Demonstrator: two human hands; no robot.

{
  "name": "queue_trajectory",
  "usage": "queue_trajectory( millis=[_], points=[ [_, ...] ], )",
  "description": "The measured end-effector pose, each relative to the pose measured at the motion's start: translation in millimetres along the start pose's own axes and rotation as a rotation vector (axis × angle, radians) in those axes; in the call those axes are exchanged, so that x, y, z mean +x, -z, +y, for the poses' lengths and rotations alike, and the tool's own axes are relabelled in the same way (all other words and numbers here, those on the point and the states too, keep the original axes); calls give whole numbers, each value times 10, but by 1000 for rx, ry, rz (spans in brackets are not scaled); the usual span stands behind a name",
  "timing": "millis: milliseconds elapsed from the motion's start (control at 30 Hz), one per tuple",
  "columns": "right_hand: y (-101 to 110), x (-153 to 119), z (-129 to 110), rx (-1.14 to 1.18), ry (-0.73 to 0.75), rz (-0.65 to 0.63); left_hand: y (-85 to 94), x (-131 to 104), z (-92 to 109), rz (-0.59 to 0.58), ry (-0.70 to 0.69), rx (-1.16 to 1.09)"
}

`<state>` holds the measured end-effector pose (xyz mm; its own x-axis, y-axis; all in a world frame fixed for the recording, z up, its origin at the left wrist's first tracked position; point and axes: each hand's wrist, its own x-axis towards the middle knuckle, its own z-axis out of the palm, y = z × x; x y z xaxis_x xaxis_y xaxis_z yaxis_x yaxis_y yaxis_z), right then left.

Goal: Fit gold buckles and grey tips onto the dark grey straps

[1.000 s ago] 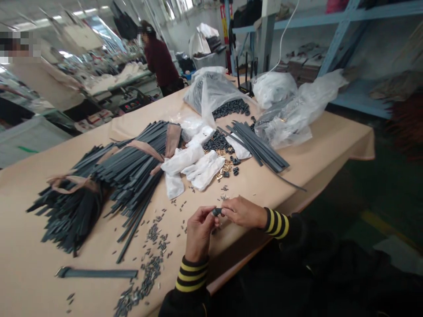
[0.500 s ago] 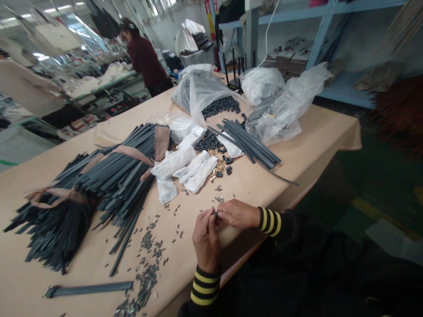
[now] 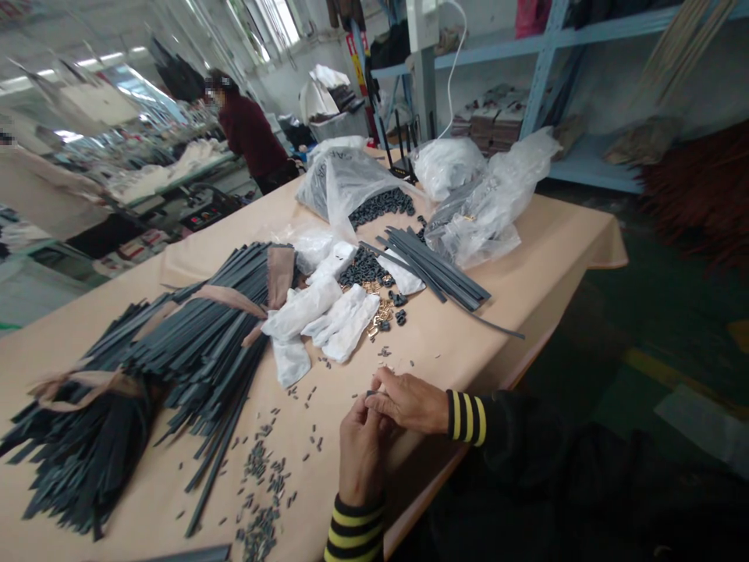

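Here's the small dark piece, right between my two hands over the near edge of the table, mostly covered now where more of it showed a moment ago. My left hand has it pinched at thumb and fingertips. My right hand meets it with the thumb, index finger arched above; whether those two pinch it, I can't tell. Just beyond lie scattered dark bits, then white gloves beside the strap bundle. The lone strap has slid partly out of my view.
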<state>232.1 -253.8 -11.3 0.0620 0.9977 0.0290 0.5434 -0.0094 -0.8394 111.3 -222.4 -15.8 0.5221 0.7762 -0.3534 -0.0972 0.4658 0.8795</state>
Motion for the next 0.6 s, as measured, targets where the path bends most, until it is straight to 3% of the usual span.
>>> queue_trajectory(
  millis=[167, 267, 333, 400, 500, 600],
  points=[
    [199, 76, 17, 49, 74, -5, -18, 97, 86, 91, -109, -78],
    [347, 78, 86, 106, 24, -49, -12, 216, 151, 159, -179, -28],
    [427, 78, 159, 251, -71, -107, -3, 348, 206, 135, -217, 168],
    [487, 91, 245, 462, -155, -102, -11, 521, 265, 84, -322, 592],
    [540, 134, 369, 778, -256, 65, -71, 802, 343, 55, -552, 1170],
    [561, 169, 445, 925, -319, 179, -161, 1011, 391, -5, -588, 1330]
  ],
)
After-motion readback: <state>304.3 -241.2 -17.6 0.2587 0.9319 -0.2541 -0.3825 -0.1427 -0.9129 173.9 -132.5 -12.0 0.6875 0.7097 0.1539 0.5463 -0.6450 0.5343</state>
